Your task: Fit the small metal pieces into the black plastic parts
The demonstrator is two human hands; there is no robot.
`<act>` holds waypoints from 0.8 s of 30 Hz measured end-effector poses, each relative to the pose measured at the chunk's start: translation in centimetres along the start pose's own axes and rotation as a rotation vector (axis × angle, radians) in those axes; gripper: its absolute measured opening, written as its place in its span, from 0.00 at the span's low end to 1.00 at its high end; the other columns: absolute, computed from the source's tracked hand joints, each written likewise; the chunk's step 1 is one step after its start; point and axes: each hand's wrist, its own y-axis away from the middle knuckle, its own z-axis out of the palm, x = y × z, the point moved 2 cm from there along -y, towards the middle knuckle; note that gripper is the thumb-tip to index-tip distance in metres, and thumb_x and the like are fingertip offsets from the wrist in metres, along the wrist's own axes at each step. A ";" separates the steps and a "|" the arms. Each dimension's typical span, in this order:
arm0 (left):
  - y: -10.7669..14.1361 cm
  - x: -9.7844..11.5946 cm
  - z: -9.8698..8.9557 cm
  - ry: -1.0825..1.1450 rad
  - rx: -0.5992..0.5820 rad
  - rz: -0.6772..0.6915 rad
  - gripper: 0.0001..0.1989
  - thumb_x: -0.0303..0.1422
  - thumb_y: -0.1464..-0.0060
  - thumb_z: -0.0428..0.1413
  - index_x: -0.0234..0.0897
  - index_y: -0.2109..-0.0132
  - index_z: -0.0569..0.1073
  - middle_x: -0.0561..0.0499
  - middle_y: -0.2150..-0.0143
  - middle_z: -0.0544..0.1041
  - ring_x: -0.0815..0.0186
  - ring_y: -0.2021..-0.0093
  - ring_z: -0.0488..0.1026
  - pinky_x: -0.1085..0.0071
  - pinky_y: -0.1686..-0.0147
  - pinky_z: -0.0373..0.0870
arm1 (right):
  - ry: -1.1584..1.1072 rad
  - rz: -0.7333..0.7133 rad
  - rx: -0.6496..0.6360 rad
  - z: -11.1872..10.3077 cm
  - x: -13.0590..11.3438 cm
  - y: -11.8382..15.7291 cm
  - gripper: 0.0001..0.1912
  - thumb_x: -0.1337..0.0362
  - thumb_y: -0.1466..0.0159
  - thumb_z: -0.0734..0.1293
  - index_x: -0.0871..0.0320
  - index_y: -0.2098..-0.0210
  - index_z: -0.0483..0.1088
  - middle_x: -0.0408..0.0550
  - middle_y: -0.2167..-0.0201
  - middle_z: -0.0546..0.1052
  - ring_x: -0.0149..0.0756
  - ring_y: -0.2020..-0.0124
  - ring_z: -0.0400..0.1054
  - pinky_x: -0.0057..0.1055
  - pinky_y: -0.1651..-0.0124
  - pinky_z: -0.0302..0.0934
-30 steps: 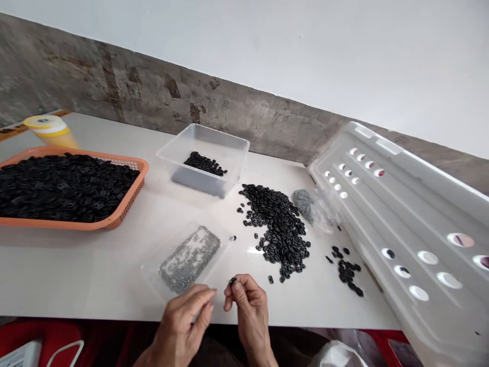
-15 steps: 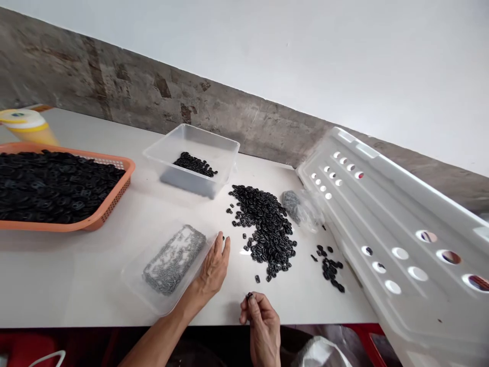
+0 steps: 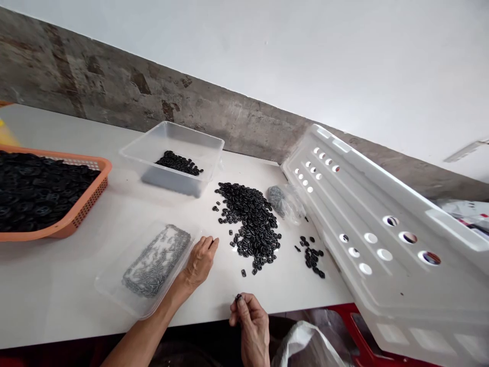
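My left hand (image 3: 201, 259) is beside the right edge of a clear tray (image 3: 147, 311) of small grey metal pieces (image 3: 155, 265), its fingers bent and pressed together; what they hold, if anything, is hidden. Near the table's front edge, my right hand (image 3: 250, 321) pinches a small black part (image 3: 239, 297) between thumb and forefinger. A pile of small black parts (image 3: 254, 219) lies beyond both hands. To its right is a smaller cluster of black pieces (image 3: 313, 261).
An orange basket (image 3: 89, 199) full of black parts stands at left. Behind is a clear bin (image 3: 171, 186) with black parts. A plastic bag (image 3: 292, 204) lies by a leaning white perforated panel (image 3: 355, 214). A red stool (image 3: 351, 326) is below the table.
The view has shifted right, so things appear farther left. My left hand's fingers, spread before, have drawn together. My right hand keeps its pinch on the black part.
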 end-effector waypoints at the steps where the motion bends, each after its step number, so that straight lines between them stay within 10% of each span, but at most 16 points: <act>1: 0.1 0.1 -0.1 0.091 -0.004 -0.056 0.12 0.31 0.39 0.52 0.31 0.51 0.72 0.47 0.55 0.74 0.66 0.52 0.71 0.60 0.48 0.70 | -0.005 -0.003 0.001 0.0 -0.1 0.0 0.29 0.43 0.43 0.68 0.68 0.69 0.64 0.46 0.75 0.68 0.18 0.79 0.58 0.17 0.71 0.53; 6: 2.1 1.8 -0.3 0.599 -0.094 -0.389 0.16 0.35 0.38 0.48 0.25 0.51 0.70 0.44 0.64 0.76 0.72 0.70 0.72 0.74 0.69 0.71 | -0.049 -0.023 -0.017 0.4 -1.0 -0.6 0.28 0.44 0.42 0.69 0.67 0.70 0.63 0.45 0.75 0.68 0.18 0.80 0.58 0.17 0.73 0.52; 13: 6.9 5.7 -3.8 1.086 -0.174 -0.567 0.24 0.37 0.55 0.63 0.28 0.52 0.74 0.42 0.62 0.78 0.71 0.67 0.74 0.77 0.65 0.72 | -0.129 -0.071 -0.086 2.6 -3.9 -0.6 0.26 0.47 0.42 0.69 0.66 0.70 0.61 0.44 0.75 0.68 0.18 0.79 0.60 0.17 0.70 0.56; 24: 10.6 6.4 -11.0 0.711 0.118 -0.250 0.12 0.29 0.53 0.63 0.45 0.59 0.82 0.50 0.68 0.79 0.73 0.75 0.74 0.83 0.74 0.73 | -0.201 -0.108 -0.346 8.3 -6.4 1.0 0.17 0.55 0.36 0.67 0.66 0.65 0.65 0.49 0.67 0.72 0.19 0.76 0.65 0.21 0.62 0.64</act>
